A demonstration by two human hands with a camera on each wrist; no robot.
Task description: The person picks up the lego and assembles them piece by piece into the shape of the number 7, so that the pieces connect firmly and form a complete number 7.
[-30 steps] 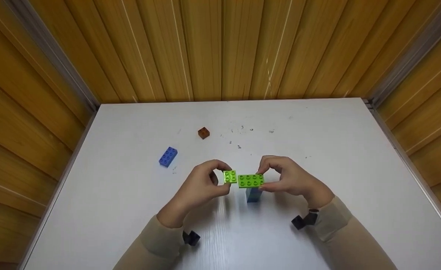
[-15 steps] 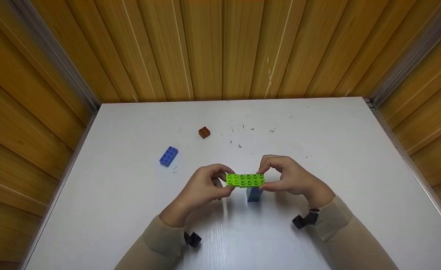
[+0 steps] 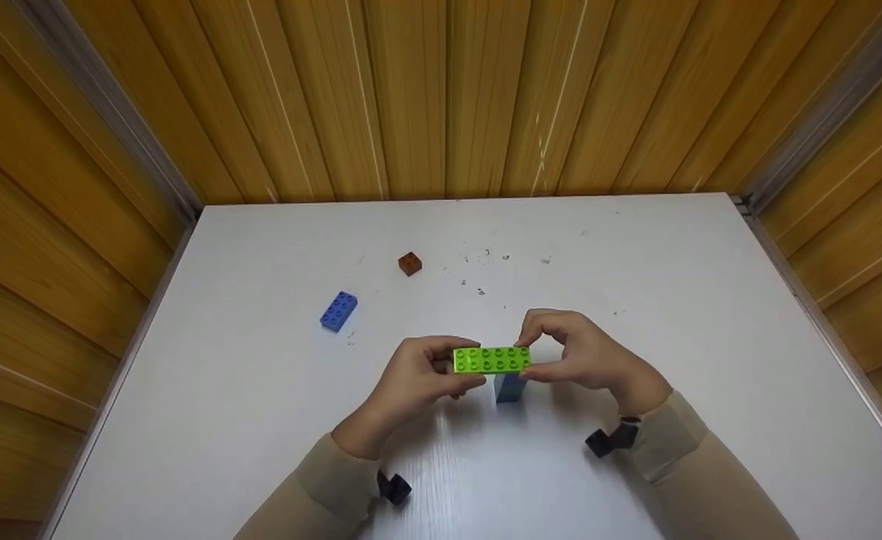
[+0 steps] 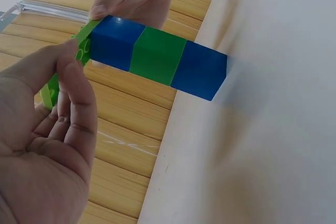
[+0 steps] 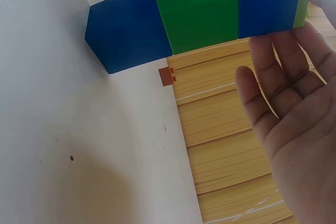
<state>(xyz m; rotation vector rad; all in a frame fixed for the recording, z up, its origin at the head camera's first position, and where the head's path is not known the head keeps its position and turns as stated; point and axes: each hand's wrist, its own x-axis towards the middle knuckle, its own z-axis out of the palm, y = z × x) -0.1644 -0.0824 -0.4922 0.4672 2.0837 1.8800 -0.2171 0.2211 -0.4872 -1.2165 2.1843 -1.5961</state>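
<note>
A tower of blue, green (image 4: 157, 56) and blue toy bricks stands upright on the white table. Across its top lies a light green eight-stud toy brick (image 3: 505, 360), thin at its edge. Against that one's left end sits a small light green four-stud brick (image 3: 466, 361), and together they make one straight row. My left hand (image 3: 415, 382) pinches this row near its left end, thumb in front and fingers behind. At the right end, my right hand (image 3: 591, 360) pinches the eight-stud brick between thumb and forefinger. Its other fingers (image 5: 262, 61) lie close beside the upper blue brick.
Farther back on the table (image 3: 261, 360) lie a blue eight-stud brick (image 3: 339, 311) and a small brown brick (image 3: 409, 263). Wood-patterned panels (image 3: 441, 97) stand around the back and sides. Each wrist carries a small black camera (image 3: 394, 489).
My left hand has moved right, bringing the small light green brick up against the eight-stud one; its fingertips now reach farther along the row. The right hand stays almost still.
</note>
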